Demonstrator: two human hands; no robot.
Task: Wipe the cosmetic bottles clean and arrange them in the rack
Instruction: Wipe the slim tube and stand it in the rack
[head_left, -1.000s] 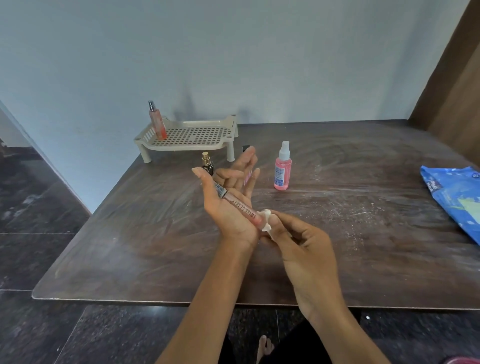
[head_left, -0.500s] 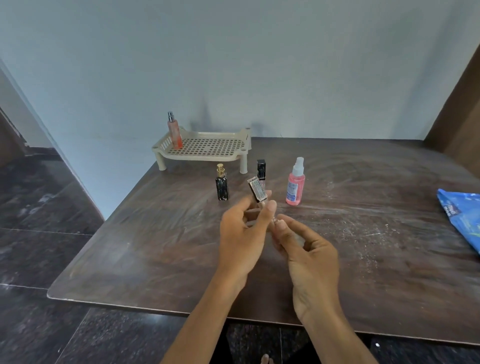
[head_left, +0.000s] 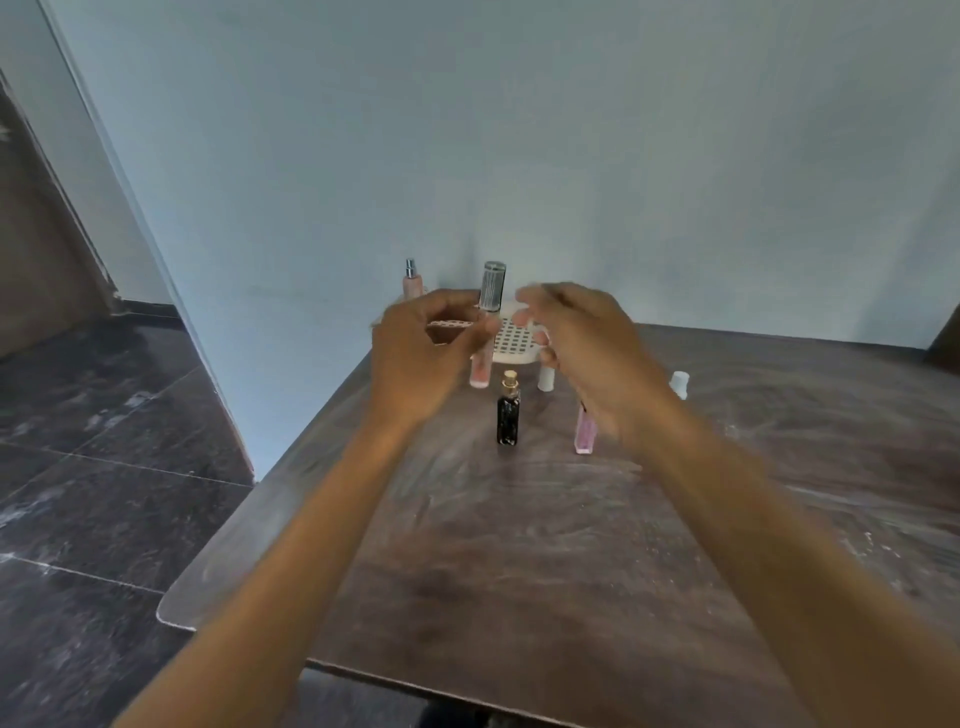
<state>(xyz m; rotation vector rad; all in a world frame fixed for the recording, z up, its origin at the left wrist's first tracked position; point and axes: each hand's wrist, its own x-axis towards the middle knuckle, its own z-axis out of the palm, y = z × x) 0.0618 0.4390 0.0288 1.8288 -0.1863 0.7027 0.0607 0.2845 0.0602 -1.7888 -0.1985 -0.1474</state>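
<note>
while the left hand (head_left: 415, 358) pinches an upright pink tube (head_left: 487, 332), the right hand (head_left: 582, 338) hovers loosely open alongside.

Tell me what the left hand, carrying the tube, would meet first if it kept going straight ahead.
Probably the rack: the left hand holds the tube upright just before it, though depth is unclear.

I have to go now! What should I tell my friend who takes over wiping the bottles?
Left hand holds a pink tube upright, its grip near the silver cap, in front of the rack.
Right hand is beside it; what it holds is too blurred to tell.
Done: one pink bottle stands at the rack's far left.
Left: rack the tube, then the black bottle, pink vial and white-capped bottle on the table.
</note>
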